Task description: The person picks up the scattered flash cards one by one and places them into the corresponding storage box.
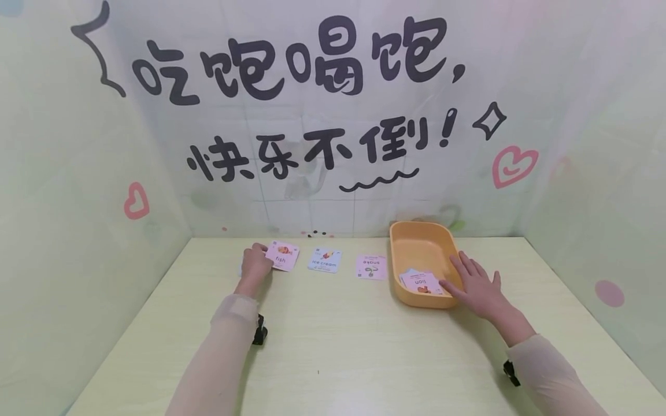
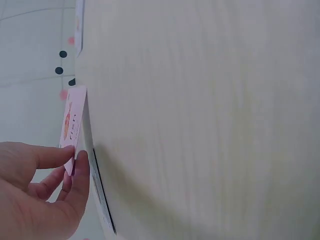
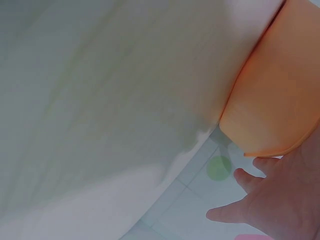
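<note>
Between thumb and fingers, my left hand [image 1: 256, 264] pinches the pink fish card [image 1: 283, 255], which is tilted up off the table in the left wrist view. Another card [image 2: 103, 195] lies beneath that hand, mostly hidden in the head view. To the right are the blue ice cream card [image 1: 324, 260] and the pink snake card [image 1: 372, 267], which faces upside down. My right hand [image 1: 480, 289] rests at the right rim of an orange tray [image 1: 425, 300], its fingers extended and spread. Inside the tray, a pink lion card [image 1: 422, 282] tops several others.
The pale wooden table [image 1: 333, 346] ends at a back wall [image 1: 322, 216] covered with a printed sheet. Similar sheets hang at the left and right. A black wrist mount [image 1: 260, 330] sits at the left sleeve, another [image 1: 511, 373] at the right sleeve.
</note>
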